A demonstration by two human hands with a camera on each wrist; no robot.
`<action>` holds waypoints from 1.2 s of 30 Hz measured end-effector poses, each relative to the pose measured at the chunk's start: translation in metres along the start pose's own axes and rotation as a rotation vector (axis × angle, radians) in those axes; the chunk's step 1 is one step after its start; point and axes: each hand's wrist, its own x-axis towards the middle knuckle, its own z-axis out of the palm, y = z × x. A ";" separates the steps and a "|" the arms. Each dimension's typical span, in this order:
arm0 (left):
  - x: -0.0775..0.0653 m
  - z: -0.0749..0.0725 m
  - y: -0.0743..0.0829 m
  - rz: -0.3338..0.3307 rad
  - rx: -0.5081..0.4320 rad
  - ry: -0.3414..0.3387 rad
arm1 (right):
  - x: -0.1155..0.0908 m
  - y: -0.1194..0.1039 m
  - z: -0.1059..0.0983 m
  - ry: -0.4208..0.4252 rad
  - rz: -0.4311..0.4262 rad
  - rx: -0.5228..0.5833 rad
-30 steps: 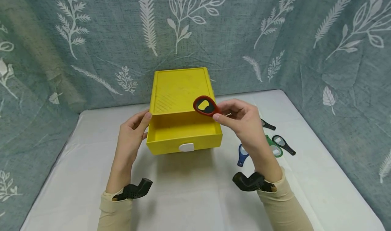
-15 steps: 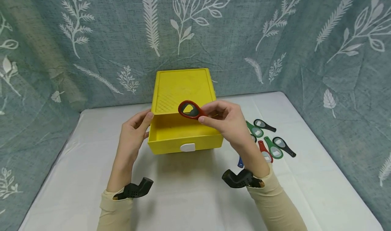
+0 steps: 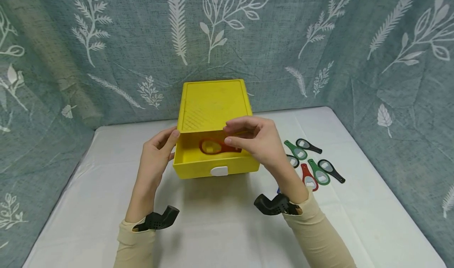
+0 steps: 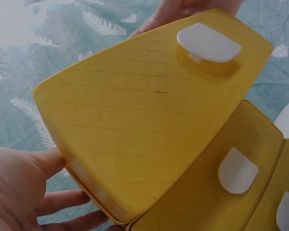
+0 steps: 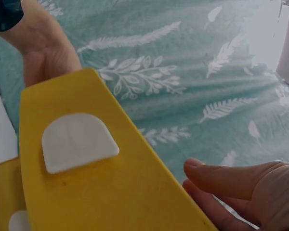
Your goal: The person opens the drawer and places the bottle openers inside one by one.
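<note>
A red bottle opener [image 3: 213, 146] lies in the pulled-out top drawer [image 3: 198, 171] of a yellow drawer cabinet [image 3: 214, 102], its handle pointing right. Just above that handle is my right hand [image 3: 262, 142], thumb and fingers apart and holding nothing. At the cabinet's front left corner, my left hand [image 3: 156, 153] rests its thumb near the edge and its fingers along the side. In the left wrist view these fingers [image 4: 62, 202] are stretched out against the cabinet. Both wrist views show the drawer front with its white handle [image 4: 209, 43], which hides the drawer's inside.
Several more bottle openers lie on the white cloth to the right: black [image 3: 331, 170], green [image 3: 319, 172] and red [image 3: 308, 177], with a blue one mostly hidden by the right forearm. Lower drawers with white handles [image 4: 237, 171] stay closed. A leaf-patterned curtain [image 3: 142, 43] stands behind.
My right hand has carried the red bottle opener left over the drawer and let go; it now lies inside. The left hand stays at the cabinet's corner.
</note>
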 end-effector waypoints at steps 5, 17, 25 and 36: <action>0.000 0.000 -0.001 0.017 -0.013 -0.015 | -0.009 0.000 -0.014 0.088 -0.055 -0.021; 0.002 -0.001 0.001 0.013 -0.009 -0.006 | -0.046 0.017 -0.077 0.403 0.013 -0.054; 0.002 0.001 0.002 0.006 -0.016 -0.010 | -0.073 0.045 -0.100 0.437 0.172 -0.236; 0.003 0.001 0.003 -0.004 -0.017 -0.004 | -0.093 0.078 -0.128 0.243 0.334 -0.344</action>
